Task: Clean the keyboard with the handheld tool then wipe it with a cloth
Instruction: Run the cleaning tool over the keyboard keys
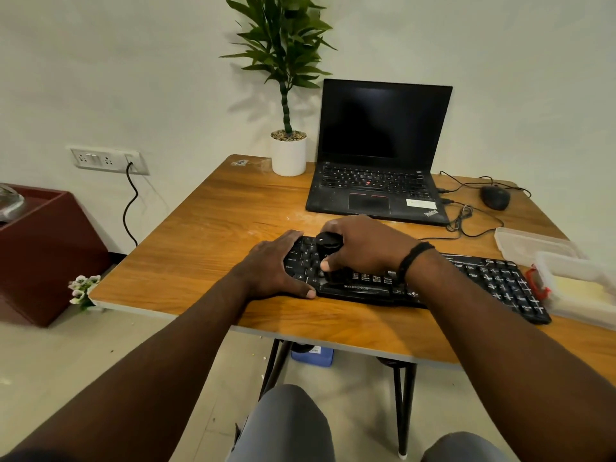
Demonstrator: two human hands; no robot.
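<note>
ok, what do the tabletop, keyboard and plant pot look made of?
Tabletop: wood-grain surface, probably laminate over board, given the pale edge band; low sheen.
Keyboard: black plastic, semi-gloss, with light glinting off its front strip.
Plant pot: smooth matte white, ceramic or plastic; cannot tell which.

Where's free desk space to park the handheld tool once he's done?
Widest bare wood: left part of the desk, bordered by the plant pot, laptop and keyboard. A narrower bare strip lies between keyboard and front edge. The right side is crowded: mouse, cables, plastic containers.
</note>
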